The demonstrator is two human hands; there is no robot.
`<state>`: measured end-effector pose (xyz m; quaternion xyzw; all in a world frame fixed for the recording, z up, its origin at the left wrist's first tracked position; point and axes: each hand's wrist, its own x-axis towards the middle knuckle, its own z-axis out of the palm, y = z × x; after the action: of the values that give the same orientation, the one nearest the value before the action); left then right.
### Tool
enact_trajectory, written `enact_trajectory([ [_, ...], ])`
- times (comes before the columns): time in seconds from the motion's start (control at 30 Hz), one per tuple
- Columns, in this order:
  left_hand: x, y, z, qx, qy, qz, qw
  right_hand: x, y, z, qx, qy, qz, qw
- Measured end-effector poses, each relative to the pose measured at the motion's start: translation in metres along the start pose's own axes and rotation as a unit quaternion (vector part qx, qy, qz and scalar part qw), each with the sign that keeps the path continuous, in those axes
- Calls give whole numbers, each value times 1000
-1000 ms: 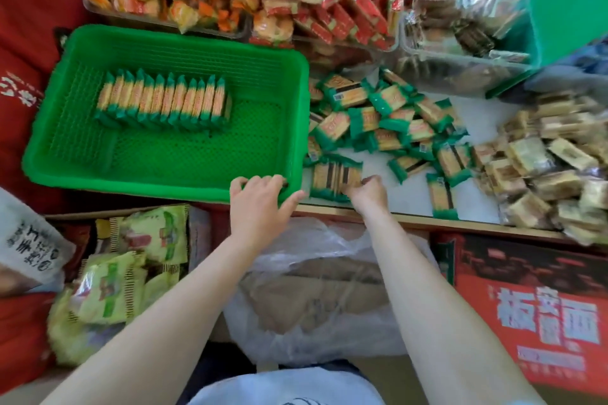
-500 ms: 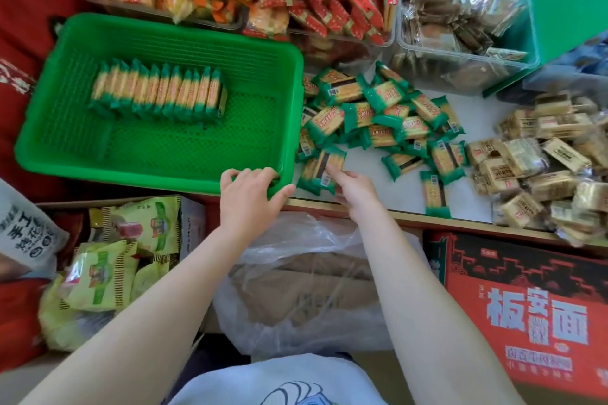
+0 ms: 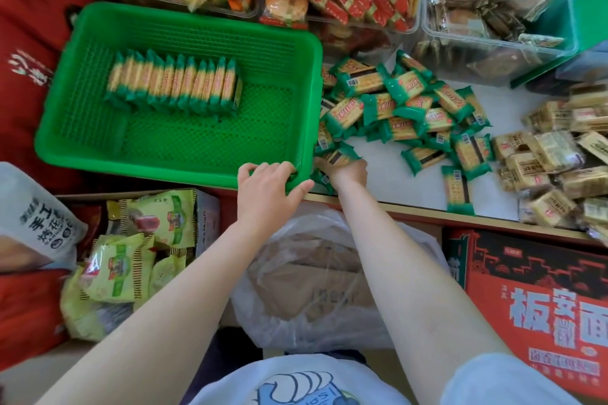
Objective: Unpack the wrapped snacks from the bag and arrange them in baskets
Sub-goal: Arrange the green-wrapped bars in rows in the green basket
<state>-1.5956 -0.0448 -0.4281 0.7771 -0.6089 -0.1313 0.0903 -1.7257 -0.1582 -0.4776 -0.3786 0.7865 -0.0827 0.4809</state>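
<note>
Gripping the near right corner of the green basket (image 3: 184, 141), the left hand (image 3: 266, 189) is curling its fingers over the rim. Just right of it, the right hand (image 3: 347, 171) is closing on a few wrapped snacks (image 3: 335, 158) at the near edge of the loose pile (image 3: 404, 108) on the white table (image 3: 378, 171). Each snack is showing as a pale yellow cracker pack with green crimped ends, a barcode and red print too small to read. A tidy row of the same packs (image 3: 174, 84) is standing on edge inside the basket, toward its far left. Large white Chinese characters are showing on a red carton (image 3: 539, 299) at the near right.
</note>
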Motion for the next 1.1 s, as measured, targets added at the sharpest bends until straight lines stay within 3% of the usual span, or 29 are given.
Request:
enact_trajectory([
  [0.2, -1, -1, -2, -2, 1, 1, 1000, 10, 4, -19, 0, -2, 11, 1000],
  [0.4, -1, 1, -2, 0, 12, -1, 1000, 14, 22, -47, -69, 49, 24, 996],
  [0.63, -2, 3, -7, -14, 9, -5, 1000, -1, 19, -36, -168, 87, -24, 982],
  [0.73, 1, 4, -13, -24, -12, -23, 999, 3, 20, -44, -117, 52, -21, 992],
  [0.83, 5, 9, -18, -131, 9, -57, 990, -9, 28, -70, 13, -33, -61, 998],
  [0.93, -2, 47, -28, -270, 94, -20, 958, -32, 36, -99, 130, -118, -98, 979],
  [1.0, -2, 86, -32, -373, 19, -59, 926, -49, 39, -119, 172, -163, -133, 962],
  [1.03, 2, 103, -30, -438, -46, -102, 892, -57, 41, -129, 174, -169, -153, 958],
  [1.1, 11, 131, -24, -557, -171, -186, 791, -67, 46, -150, 159, -161, -187, 956],
])
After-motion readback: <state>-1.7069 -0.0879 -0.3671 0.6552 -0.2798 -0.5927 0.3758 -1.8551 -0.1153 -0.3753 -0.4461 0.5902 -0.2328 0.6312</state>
